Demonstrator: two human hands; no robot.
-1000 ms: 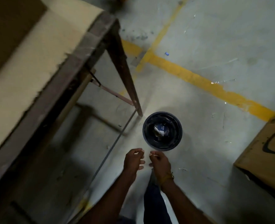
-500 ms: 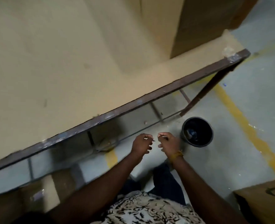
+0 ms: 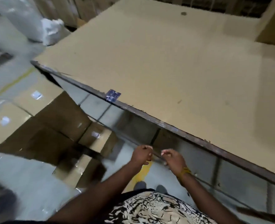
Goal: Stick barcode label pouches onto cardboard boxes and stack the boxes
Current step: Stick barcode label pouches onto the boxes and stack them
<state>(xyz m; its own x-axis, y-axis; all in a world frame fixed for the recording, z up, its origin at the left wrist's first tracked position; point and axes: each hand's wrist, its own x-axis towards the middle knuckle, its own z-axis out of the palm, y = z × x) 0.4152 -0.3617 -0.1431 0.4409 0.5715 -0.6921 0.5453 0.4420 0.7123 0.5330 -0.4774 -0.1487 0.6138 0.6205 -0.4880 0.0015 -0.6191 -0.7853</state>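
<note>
Half a second ago the black bucket sat just right of my hands; now it is out of view, and the tabletop [image 3: 174, 65] fills the upper right, its dark metal edge running diagonally above my hands. My left hand [image 3: 141, 155] hangs below that edge with its fingers curled into a loose fist; whether they pinch anything I cannot tell. My right hand [image 3: 173, 158], a yellow band [image 3: 184, 172] at the wrist, has its fingers loosely bent and a little apart, holding nothing I can see. The hands are now slightly further apart than before.

A small blue label [image 3: 113, 95] lies on the tabletop right at its near edge, left of my hands. Cardboard boxes [image 3: 20, 110] with white labels stand stacked on the floor left of the tabletop, below its corner. White plastic-wrapped bundles [image 3: 36, 25] stand beyond that corner. Another box [image 3: 272, 25] rests on the tabletop's far right.
</note>
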